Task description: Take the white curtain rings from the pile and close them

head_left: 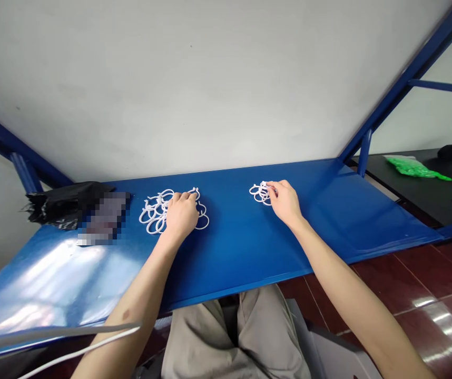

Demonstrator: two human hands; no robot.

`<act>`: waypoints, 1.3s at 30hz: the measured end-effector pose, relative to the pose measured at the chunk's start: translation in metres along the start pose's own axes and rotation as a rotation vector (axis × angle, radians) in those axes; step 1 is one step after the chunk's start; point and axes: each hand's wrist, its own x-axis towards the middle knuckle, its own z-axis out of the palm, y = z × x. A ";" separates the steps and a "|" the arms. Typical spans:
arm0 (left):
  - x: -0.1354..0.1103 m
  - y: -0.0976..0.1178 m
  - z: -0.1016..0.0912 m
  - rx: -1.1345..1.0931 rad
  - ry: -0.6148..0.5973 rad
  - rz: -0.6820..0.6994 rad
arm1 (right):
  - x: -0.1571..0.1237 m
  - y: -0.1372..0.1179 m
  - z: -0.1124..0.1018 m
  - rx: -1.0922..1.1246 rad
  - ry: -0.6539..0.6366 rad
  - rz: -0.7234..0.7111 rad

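On the blue tabletop (232, 247) lies a spread pile of thin white knotted cord loops (155, 225). My left hand (182, 215) rests over this pile, its fingers curled down among the loops and partly hiding them. A smaller cluster of the same white loops (255, 192) lies farther right. At that cluster's right edge, my right hand (285, 201) has thumb and forefinger pinched together on a white loop. The exact grip of the left fingertips is partly hidden by the hand itself.
A crumpled black plastic bag (62, 202) and a blurred-out flat object (105, 218) lie at the left. Blue frame bars (400, 79) rise at both ends. To the right, a black table (415, 195) bears a bag of green pieces (411, 167). A white cable (84, 350) crosses the lower left.
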 end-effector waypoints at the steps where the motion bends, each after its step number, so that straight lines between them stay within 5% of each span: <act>1: 0.000 -0.003 0.001 0.026 -0.017 0.001 | 0.002 0.003 0.000 -0.004 -0.001 0.019; 12: 0.000 -0.004 0.001 0.060 0.053 0.009 | 0.000 -0.002 0.002 -0.050 0.067 0.007; 17: -0.003 0.021 -0.013 -0.013 0.261 0.087 | -0.008 -0.024 -0.002 0.094 0.128 -0.126; 23: -0.021 0.067 -0.016 -0.162 0.406 0.502 | -0.027 -0.061 0.003 0.579 -0.273 -0.072; 26: -0.026 0.075 -0.011 -0.157 0.380 0.574 | -0.032 -0.066 0.010 0.613 -0.332 -0.031; 30: -0.028 0.075 -0.009 -0.232 0.360 0.516 | -0.034 -0.063 0.015 0.554 -0.301 -0.040; 33: -0.028 0.075 -0.008 -0.295 0.337 0.326 | -0.034 -0.063 0.014 0.511 -0.269 -0.116; 39: -0.029 0.076 -0.003 -0.310 0.017 0.149 | -0.037 -0.064 0.017 0.381 -0.194 -0.286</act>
